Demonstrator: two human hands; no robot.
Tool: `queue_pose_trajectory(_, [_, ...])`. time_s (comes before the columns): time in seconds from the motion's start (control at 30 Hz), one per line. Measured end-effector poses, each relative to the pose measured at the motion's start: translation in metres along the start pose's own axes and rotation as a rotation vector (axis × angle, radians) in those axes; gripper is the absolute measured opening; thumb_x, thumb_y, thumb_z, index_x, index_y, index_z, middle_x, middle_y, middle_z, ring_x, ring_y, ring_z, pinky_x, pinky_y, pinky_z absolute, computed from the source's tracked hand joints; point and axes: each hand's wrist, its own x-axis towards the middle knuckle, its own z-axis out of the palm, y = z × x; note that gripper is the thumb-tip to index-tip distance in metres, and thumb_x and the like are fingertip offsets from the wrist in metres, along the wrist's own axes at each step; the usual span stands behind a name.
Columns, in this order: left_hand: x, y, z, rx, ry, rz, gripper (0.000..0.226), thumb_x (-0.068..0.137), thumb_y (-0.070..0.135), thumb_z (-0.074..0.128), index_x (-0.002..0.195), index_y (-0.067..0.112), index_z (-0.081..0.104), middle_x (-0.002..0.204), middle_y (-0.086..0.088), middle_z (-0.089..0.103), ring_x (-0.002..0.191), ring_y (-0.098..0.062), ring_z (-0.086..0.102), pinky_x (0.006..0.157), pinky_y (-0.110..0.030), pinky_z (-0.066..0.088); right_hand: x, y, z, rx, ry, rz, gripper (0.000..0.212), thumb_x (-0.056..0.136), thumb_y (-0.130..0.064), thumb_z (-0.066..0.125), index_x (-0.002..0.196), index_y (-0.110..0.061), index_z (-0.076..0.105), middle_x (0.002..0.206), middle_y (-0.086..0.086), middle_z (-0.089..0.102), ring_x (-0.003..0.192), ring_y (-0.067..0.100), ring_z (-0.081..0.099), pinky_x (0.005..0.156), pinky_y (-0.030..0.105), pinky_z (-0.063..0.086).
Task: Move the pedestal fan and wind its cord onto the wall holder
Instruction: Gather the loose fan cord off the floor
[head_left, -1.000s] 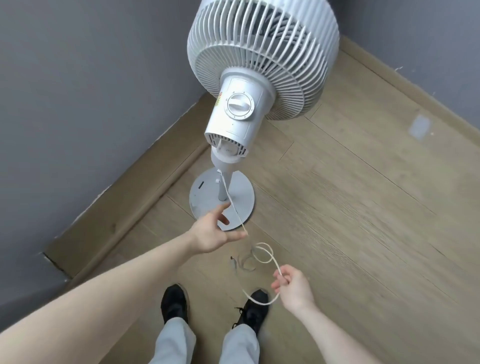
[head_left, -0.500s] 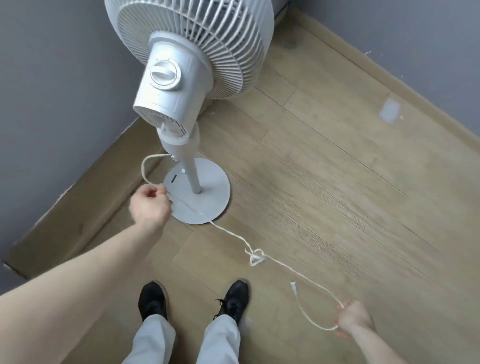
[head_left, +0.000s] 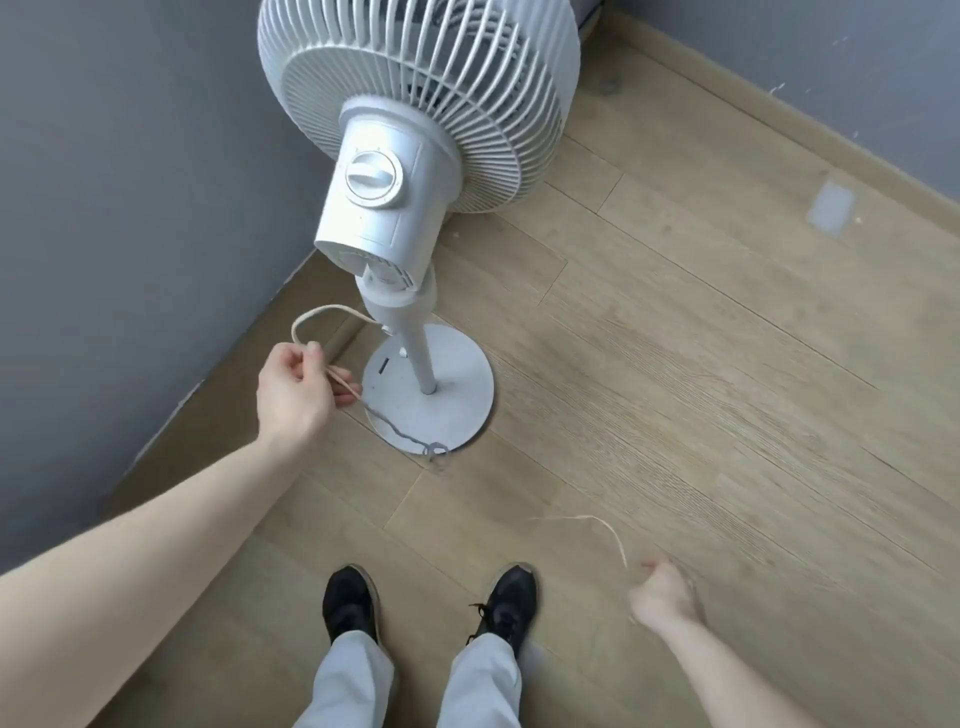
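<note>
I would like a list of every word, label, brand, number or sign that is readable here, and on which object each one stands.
None can be read.
Control dial on the pedestal fan: fine marks around its rim, too small and blurred to read.
Fan base: a dark slot and a small fitting, no legible text.
Pale rectangular patch on the floor: blank.
Cord and black shoes: no print visible.

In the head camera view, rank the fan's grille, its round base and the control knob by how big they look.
1. Grille, largest.
2. Round base.
3. Control knob, smallest.
The knob sits nearer the camera yet looks smallest.
</note>
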Motion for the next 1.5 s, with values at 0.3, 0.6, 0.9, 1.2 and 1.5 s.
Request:
queue_pose_trajectory(0.3, [-0.043,-0.01,0.009,-0.201,-0.239,-0.118,0.028,0.108,0.029,0.048,0.099,0.003,0.051,0.086,-0.016,0.076,0.073,-0.03,0.078,0.074,-0.041,0.064,-0.108,-0.21,0.06,0.369,-0.244,-0.678,0.07,0.08,-0.031,0.073,0.143,-0.037,0.042,0.134,-0.02,0.046,0.102,0.01,0.065,0.095,0.032,0.05])
queue_pose_trajectory(0.6, [-0.023,0.016,0.01,-0.22,-0.098,0.034,0.029,0.107,0.03,0.048,0.088,0.009,0.048,0.078,-0.011,0.076,0.07,-0.024,0.077,0.066,-0.03,0.061,-0.067,-0.19,0.074,0.246,-0.231,-0.443,0.015,0.091,-0.028,0.053,0.083,-0.02,0.064,0.09,0.001,0.073,0.084,0.024,0.07,0.081,0.038,0.058])
queue_pose_trajectory(0.9, [0.01,0.012,0.0,-0.177,0.061,-0.008,0.029,0.107,0.033,0.047,0.09,0.01,0.053,0.078,-0.003,0.076,0.066,-0.015,0.076,0.073,-0.036,0.061,-0.011,-0.107,0.005,-0.327,0.166,-0.304,0.022,0.1,-0.015,0.049,0.1,-0.023,0.07,0.102,0.004,0.073,0.095,0.026,0.07,0.067,0.028,0.044])
queue_pose_trajectory(1.2, [0.039,0.0,-0.022,-0.202,0.187,-0.034,0.036,0.106,0.038,0.047,0.099,0.005,0.06,0.079,-0.002,0.077,0.063,-0.009,0.075,0.07,-0.029,0.059,0.027,-0.061,-0.063,-0.221,0.333,-0.249,0.023,0.098,-0.038,0.061,0.08,-0.025,0.064,0.063,0.002,0.066,0.059,0.023,0.063,0.049,0.029,0.045])
queue_pose_trajectory(1.5, [0.026,-0.035,-0.02,0.119,-0.29,0.286,0.026,0.1,0.033,0.06,0.085,0.011,0.062,0.08,0.004,0.076,0.069,-0.013,0.075,0.074,-0.043,0.062,0.027,-0.078,-0.014,0.123,0.348,-0.071,0.01,0.088,-0.019,0.069,0.093,-0.025,0.076,0.103,0.016,0.075,0.103,0.038,0.065,0.082,0.035,0.052])
